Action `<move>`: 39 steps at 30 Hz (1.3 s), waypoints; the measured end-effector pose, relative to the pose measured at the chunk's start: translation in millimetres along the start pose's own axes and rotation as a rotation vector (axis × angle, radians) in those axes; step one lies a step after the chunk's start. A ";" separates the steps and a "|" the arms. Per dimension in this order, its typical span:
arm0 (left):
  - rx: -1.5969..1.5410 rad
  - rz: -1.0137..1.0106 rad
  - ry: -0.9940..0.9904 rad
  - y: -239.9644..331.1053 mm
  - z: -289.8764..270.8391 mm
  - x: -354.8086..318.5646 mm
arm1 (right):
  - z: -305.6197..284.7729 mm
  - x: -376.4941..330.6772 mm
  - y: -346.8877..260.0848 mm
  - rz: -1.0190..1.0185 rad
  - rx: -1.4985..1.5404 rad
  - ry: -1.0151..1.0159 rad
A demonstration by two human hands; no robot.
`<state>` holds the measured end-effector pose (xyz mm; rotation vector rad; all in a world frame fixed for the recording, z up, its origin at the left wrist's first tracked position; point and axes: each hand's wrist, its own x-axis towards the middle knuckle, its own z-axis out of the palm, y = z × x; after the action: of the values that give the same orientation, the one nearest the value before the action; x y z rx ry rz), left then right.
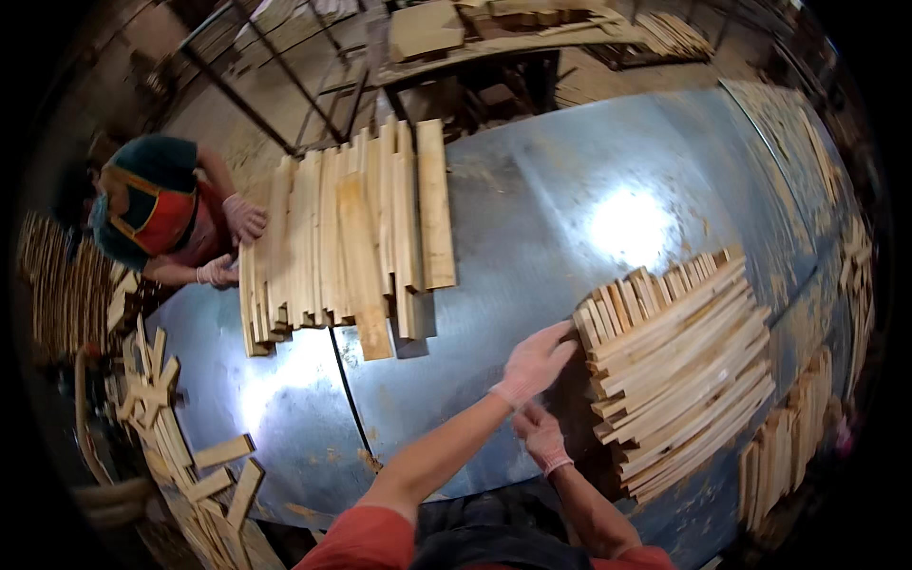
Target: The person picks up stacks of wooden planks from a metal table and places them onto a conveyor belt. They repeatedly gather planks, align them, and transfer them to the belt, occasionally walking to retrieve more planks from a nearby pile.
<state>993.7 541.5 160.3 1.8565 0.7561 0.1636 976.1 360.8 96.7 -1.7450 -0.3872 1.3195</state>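
Both of my hands wear thin pale gloves. My left hand [537, 364] reaches out over the metal table, its fingers stretched to the near left corner of a stack of light wood strips [674, 366]; whether they touch it is unclear. Just below, my right hand [541, 440] is close to my left wrist, left of the stack, its fingers bent and partly blurred. I see no strip in either hand. The stack has short cut ends standing along its far side and long strips lying lengthwise across it.
Across the table [532, 218], a co-worker's gloved hands [245, 218] rest at a row of boards [323, 237]. Loose offcuts [223, 465] lie at the left edge. More strips [788, 437] stand at the right, and a workbench [513, 47] is behind.
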 end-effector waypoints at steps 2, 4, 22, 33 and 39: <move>-0.160 -0.099 0.223 -40.5 -35.1 -50.1 | 11.3 38.0 -26.2 -0.141 -0.001 0.168; -0.279 -0.232 0.372 -81.2 -66.3 -99.4 | 15.3 74.0 -57.0 -0.275 -0.267 0.198; -0.346 -0.476 1.138 -319.4 -362.9 -156.7 | 190.6 324.8 -160.9 -0.336 -0.372 0.364; -0.385 -0.463 1.015 -302.0 -393.1 -126.1 | 191.5 328.3 -197.8 -0.374 -0.668 0.139; -0.266 -0.733 0.640 -251.8 -343.2 -136.2 | 131.3 338.9 -248.4 -0.252 -0.746 0.065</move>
<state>626.6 792.2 113.9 1.1668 1.7137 0.3669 1052.7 794.1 81.0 -2.2310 -1.1311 0.9876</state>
